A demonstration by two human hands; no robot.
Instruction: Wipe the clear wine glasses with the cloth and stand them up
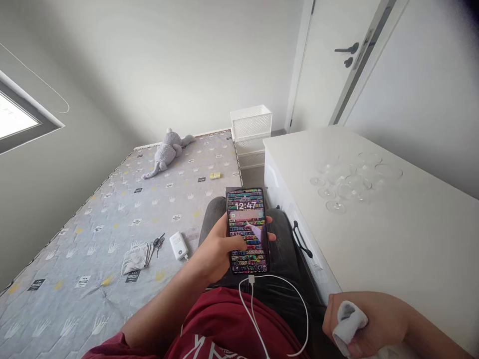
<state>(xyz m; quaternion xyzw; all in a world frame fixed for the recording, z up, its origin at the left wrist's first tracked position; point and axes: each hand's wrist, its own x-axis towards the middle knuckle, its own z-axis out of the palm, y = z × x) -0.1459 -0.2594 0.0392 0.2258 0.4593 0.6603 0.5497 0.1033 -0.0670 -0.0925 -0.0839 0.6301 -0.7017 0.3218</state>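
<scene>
My left hand (213,247) is wrapped round a smartphone (248,257), its thumb lying over the lit screen, which reads 12:47. A white charging cable (252,280) is plugged into the phone's lower end and loops down over my red shirt. At the lower right, my right hand (379,316) is closed round a crumpled white cloth (348,324), by the front edge of the white dresser (389,249). Several clear stemmed glasses (346,184) stand close together on the dresser top, farther back from that hand.
On the mattress (123,204) to my left lie a white power bank (178,246), keys (158,243), a folded cloth (135,258), a small yellow packet (215,175) and a grey plush toy (168,151). White perforated baskets (251,124) are stacked beyond, near a door (333,30).
</scene>
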